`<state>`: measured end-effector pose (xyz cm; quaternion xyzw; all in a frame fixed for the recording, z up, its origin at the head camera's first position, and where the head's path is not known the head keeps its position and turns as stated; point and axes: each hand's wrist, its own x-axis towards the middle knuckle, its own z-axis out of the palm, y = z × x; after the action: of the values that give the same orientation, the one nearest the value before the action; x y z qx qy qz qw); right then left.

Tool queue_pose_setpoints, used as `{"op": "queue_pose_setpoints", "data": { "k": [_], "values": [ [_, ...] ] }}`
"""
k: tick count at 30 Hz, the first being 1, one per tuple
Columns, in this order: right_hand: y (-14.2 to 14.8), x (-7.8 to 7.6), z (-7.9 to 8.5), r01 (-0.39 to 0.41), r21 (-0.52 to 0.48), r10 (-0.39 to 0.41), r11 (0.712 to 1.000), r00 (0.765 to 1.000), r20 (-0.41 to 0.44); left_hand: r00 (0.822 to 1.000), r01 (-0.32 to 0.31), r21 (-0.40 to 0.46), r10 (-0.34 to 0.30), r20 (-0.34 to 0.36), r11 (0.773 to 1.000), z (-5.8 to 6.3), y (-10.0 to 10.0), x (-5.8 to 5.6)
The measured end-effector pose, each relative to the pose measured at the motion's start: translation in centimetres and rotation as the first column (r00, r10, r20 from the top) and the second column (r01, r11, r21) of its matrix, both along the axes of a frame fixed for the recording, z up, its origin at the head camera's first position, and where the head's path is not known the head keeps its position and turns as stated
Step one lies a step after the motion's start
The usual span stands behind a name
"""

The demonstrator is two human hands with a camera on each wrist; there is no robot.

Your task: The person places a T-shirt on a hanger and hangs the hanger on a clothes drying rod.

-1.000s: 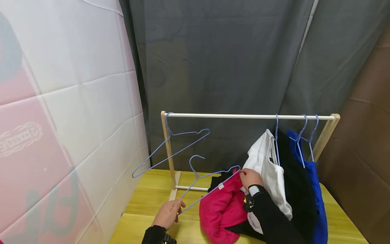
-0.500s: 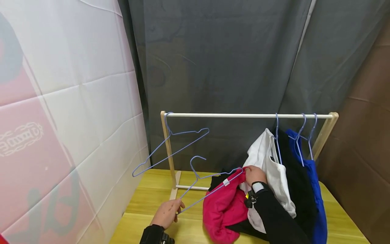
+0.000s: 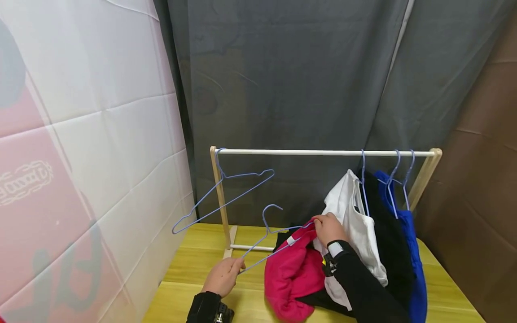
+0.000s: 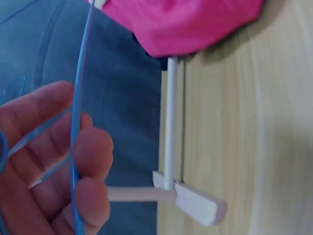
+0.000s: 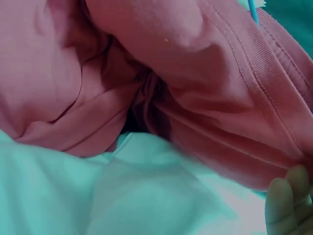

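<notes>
My left hand (image 3: 222, 274) grips one end of a blue wire hanger (image 3: 255, 244), its fingers curled round the wire in the left wrist view. The hanger's far end lies at the neckline of a crimson garment (image 3: 291, 273), and its tip is partly hidden by the cloth. My right hand (image 3: 330, 228) pinches the garment's edge beside that far end. In the right wrist view the fingertips (image 5: 281, 205) hold the ribbed hem at the lower right. A white tag shows at the neckline. The rest of the garment slumps in folds on the table.
A white rail (image 3: 291, 152) on wooden legs spans the back. A bare hanger (image 3: 226, 193) hangs at its left end. White (image 3: 347, 202), black and blue (image 3: 418, 269) garments hang at the right, close to my right arm.
The held hanger's far end has slid into the crimson neckline and its hook has shifted right. My right hand has drawn the cloth edge over the hanger's tip, then slightly left.
</notes>
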<state>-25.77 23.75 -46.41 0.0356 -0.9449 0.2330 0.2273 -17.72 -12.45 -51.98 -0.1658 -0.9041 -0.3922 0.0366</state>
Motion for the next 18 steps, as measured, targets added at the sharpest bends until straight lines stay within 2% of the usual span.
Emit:
{"op": "queue_pose_setpoints", "data": {
  "k": [3, 7, 13, 18],
  "values": [
    [-1.1, 0.3, 0.6, -0.039, 0.010, 0.039, 0.999, 0.999, 0.002, 0.997, -0.023, -0.047, 0.019, -0.075, 0.999, 0.6, 0.7, -0.1],
    [-2.5, 0.6, 1.0, -0.083, 0.026, 0.083, 0.996, 0.996, 0.017, 0.992, -0.032, -0.064, 0.024, -0.120, 0.997, 1.2, 1.5, -0.4],
    [-4.3, 1.1, 1.9, -0.140, -0.002, 0.140, 0.990, 0.990, 0.013, 0.987, -0.044, -0.075, 0.032, -0.155, 0.996, 1.4, 2.4, -0.8],
    [-5.8, 1.8, 3.2, -0.205, -0.037, 0.206, 0.978, 0.978, 0.035, 0.990, -0.022, -0.061, 0.014, -0.143, 0.998, 1.9, 3.2, -1.0]
  ]
}}
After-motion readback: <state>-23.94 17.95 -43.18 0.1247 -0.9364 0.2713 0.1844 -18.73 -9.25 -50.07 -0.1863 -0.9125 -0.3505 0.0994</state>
